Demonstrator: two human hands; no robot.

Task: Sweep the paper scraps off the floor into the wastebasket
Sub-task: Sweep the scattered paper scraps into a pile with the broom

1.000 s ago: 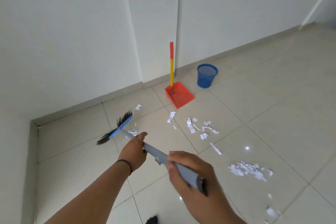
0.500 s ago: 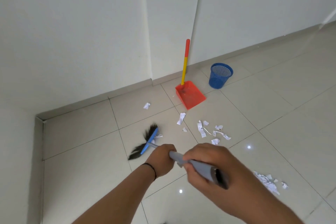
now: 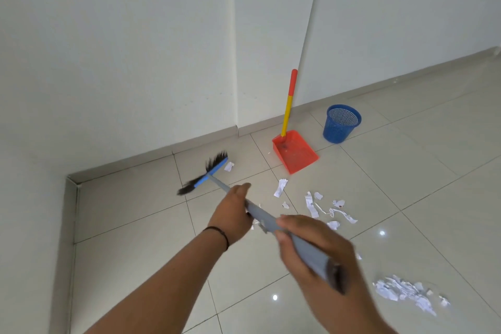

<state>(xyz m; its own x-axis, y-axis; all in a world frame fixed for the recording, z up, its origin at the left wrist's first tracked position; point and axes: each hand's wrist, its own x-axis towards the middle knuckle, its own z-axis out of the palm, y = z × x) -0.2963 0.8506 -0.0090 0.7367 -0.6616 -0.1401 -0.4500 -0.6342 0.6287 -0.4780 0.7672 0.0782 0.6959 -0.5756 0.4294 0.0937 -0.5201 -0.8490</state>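
Both hands (image 3: 230,214) (image 3: 317,249) grip the broom (image 3: 211,173) over pale tiled floor (image 3: 406,171) by white walls (image 3: 122,49).

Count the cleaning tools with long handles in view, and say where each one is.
2. The broom is gripped by the left hand and right hand, head near the corner. The dustpan stands by the wall, beside the wastebasket.

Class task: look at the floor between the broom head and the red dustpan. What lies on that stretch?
In the head view, one paper scrap lies just right of the broom head; beyond it, bare tile reaches the dustpan.
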